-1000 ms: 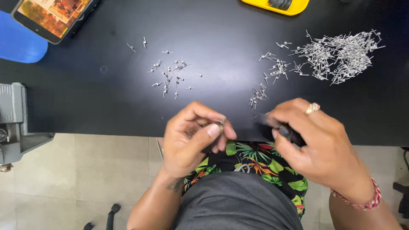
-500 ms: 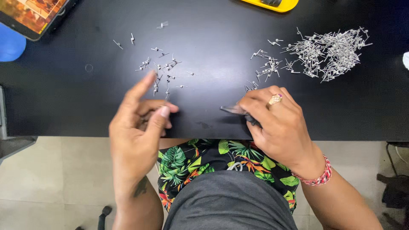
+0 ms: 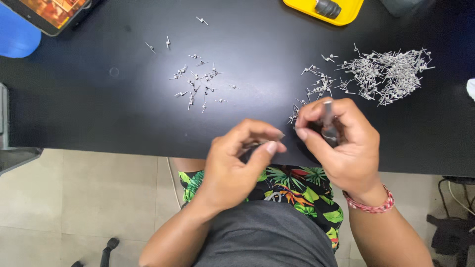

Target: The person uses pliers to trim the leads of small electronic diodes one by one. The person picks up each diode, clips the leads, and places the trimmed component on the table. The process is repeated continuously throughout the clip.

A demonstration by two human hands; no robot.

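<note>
My left hand [image 3: 232,165] sits at the near edge of the matte black tabletop [image 3: 99,113], thumb and forefinger pinched together on a small bent silver wire piece [image 3: 253,144] that barely shows between them; the other fingers curl loosely beneath. My right hand [image 3: 341,143] is closed around a slim dark metal hand tool [image 3: 328,121], its grey tip poking up past the knuckles; what the working end grips I cannot tell. The two hands are near each other but apart.

To do this well, I judge the pinch should stay light and close to the wire's end, so the piece does not twist, and the tool should meet it squarely above the table, not over the lap.

Just beyond the right hand lies a big tangled heap of silver wire pieces [image 3: 386,74], trailing toward the knuckles. Farther left, well apart, is a sparse scatter of similar silver pieces [image 3: 198,84]. A yellow plastic tray [image 3: 346,12] sits at the far edge, and a tablet with an orange screen [image 3: 49,12] at the far left corner.
</note>
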